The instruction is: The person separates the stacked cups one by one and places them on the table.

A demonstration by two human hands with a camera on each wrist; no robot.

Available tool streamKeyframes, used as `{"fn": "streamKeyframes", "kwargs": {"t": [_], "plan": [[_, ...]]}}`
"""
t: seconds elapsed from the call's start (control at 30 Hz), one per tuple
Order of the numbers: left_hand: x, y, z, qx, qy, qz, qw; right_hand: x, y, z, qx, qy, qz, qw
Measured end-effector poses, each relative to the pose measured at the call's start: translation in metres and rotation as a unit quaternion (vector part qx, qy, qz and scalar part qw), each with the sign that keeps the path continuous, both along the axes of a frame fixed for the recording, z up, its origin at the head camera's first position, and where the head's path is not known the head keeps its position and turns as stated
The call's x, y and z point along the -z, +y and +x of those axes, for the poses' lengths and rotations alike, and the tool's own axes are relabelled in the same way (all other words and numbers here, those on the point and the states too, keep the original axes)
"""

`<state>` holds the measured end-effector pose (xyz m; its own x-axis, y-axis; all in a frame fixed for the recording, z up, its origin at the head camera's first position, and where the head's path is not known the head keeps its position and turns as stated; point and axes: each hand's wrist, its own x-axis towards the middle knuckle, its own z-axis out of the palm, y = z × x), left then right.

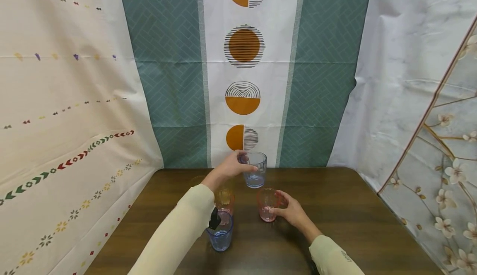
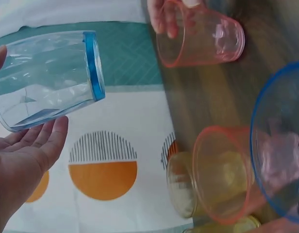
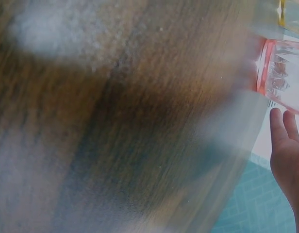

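Working from the left side of the brown table [image 1: 335,208]: a blue-rimmed cup [image 1: 220,234] is standing near the front edge, partly behind the cream sleeve, with an orange-pink cup [image 1: 225,200] just behind it and a yellowish cup [image 2: 182,185] tucked against that one, as the left wrist view is showing. The left hand [image 1: 230,168] is reaching to the far edge, where the clear blue cup [image 1: 255,169] is standing upright; the head view is showing fingers curving onto its rim and wall, while the left wrist view is showing the palm [image 2: 23,160] open beside the cup [image 2: 47,80] with fingers fairly straight, so the hold is looking light, more a cradle than a clench. To do this well, I judge the thumb and fingers should be closing squarely on opposite walls below the rim before any lift, since smooth plastic is likely slipping under a fingertip hold. Moving right, the pink cup [image 1: 267,204] is standing mid-table, and the right hand [image 1: 291,211] is wrapping it from the right, fingers curled around its wall; the right wrist view is too blurred to confirm more than fingertips [image 3: 279,127] near the pink cup's rim. Keeping this cup steady and clear of the neighbouring cluster seems wise, the cups being close together.
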<state>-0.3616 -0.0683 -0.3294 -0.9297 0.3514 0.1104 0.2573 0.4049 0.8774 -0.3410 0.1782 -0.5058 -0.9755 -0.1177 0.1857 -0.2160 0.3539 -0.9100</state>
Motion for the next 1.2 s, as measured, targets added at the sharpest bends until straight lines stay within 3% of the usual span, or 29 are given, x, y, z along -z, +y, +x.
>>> {"fn": "streamKeyframes", "kwargs": {"t": [0.07,0.23,0.3,0.5,0.73,0.97,1.2], "plan": [[-0.004,-0.008,0.001,-0.003,0.012,0.008,0.9999,-0.008,-0.002,0.006,-0.001,0.007,-0.004,1.000],[-0.010,-0.027,0.006,-0.008,0.024,0.028,0.9993,-0.008,-0.001,0.007,-0.002,0.011,-0.007,1.000],[-0.010,-0.036,0.008,-0.009,0.024,0.025,0.9994,0.000,0.002,0.000,0.001,0.004,-0.005,1.000],[-0.010,-0.061,0.015,-0.025,0.015,0.030,0.9991,0.001,0.003,0.000,0.000,-0.004,-0.001,1.000],[-0.008,-0.088,0.028,-0.050,0.050,0.005,0.9975,0.002,0.003,0.000,0.009,-0.010,-0.001,1.000],[0.004,-0.121,0.045,-0.067,0.059,-0.020,0.9958,0.002,0.001,0.001,0.007,-0.007,-0.005,1.000],[0.026,-0.150,0.065,-0.063,0.080,-0.014,0.9947,0.003,0.002,0.002,0.007,-0.006,0.001,1.000]]}}
